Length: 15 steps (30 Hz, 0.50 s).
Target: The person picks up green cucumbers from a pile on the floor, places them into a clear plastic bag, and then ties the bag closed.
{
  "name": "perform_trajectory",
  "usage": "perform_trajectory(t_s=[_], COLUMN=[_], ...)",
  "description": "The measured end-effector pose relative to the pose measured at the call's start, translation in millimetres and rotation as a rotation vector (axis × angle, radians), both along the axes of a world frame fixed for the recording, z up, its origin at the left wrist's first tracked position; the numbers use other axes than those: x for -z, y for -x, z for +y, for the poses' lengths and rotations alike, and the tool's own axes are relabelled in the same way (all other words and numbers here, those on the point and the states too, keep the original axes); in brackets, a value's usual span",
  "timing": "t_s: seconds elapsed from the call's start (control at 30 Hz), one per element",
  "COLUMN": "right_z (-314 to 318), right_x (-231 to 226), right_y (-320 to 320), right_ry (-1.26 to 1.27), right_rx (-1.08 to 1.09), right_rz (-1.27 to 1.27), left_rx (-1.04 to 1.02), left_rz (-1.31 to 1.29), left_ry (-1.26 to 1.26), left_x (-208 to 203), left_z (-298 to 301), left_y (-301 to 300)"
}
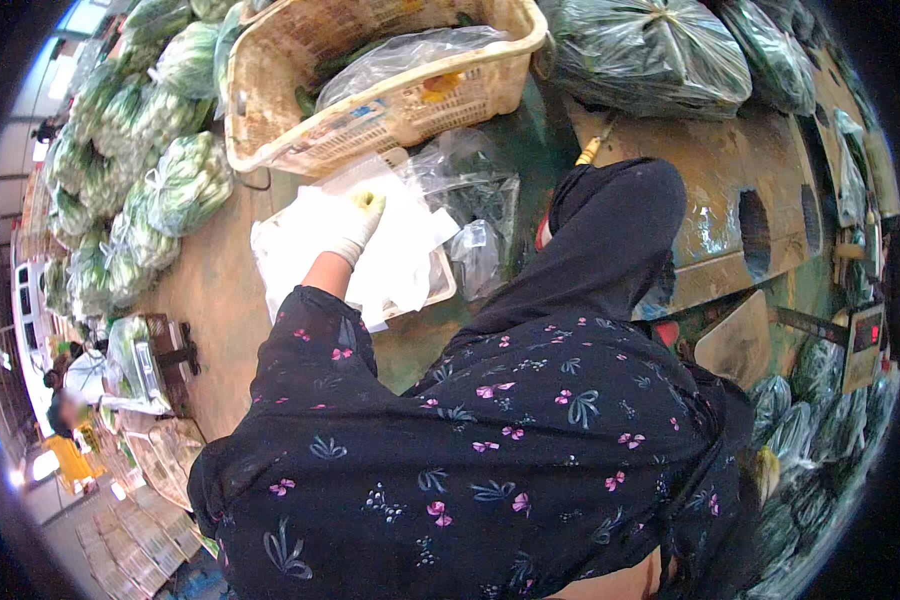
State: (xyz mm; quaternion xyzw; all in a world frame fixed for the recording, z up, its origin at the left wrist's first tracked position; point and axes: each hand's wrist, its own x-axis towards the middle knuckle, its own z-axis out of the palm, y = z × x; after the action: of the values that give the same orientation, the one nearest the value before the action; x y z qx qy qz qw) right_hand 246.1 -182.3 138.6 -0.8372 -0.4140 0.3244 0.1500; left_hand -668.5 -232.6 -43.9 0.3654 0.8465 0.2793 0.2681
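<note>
My left hand [358,222], in a white glove with yellowish fingers, rests over a pile of thin white sheets [395,265]. Its fingers are curled in at the top of the pile, and the glare hides exactly what they pinch. Under the sheets shows the rim of a shallow pale tray [440,278]. Clear plastic bags [480,250] lie beside it on the right. At the far lower right, a yellowish glove on my right hand [767,474] shows partly past my dark flowered sleeve, near bagged green vegetables [805,440]; its fingers are not distinct.
Beyond the sheets stands a worn, dirty cream crate [390,120] with plastic film inside. Bagged vegetables [180,185] are heaped at the left; a large bagged bundle [650,60] sits at the back right. Flattened cardboard [720,210] and a yellow-handled tool [592,148] lie near my knee.
</note>
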Motion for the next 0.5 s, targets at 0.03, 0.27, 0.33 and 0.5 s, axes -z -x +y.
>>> perform_trajectory(t_s=[0.03, 0.27, 0.33, 0.5], right_z=[11, 128, 151, 179], right_x=[-9, -37, -31, -47], right_y=[0, 67, 110, 224], right_ry=[-0.024, -0.217, -0.304, -0.354], right_rx=[-0.006, -0.265, -0.401, -0.579], right_rz=[-0.002, 0.037, 0.012, -0.010], left_rx=[0.037, 0.023, 0.044, -0.098], left_rz=[0.165, 0.315, 0.344, 0.297], left_ry=[0.085, 0.112, 0.179, 0.269], left_x=[-3, 51, 49, 104], left_z=[-10, -50, -34, -29], left_y=[4, -37, -56, -39])
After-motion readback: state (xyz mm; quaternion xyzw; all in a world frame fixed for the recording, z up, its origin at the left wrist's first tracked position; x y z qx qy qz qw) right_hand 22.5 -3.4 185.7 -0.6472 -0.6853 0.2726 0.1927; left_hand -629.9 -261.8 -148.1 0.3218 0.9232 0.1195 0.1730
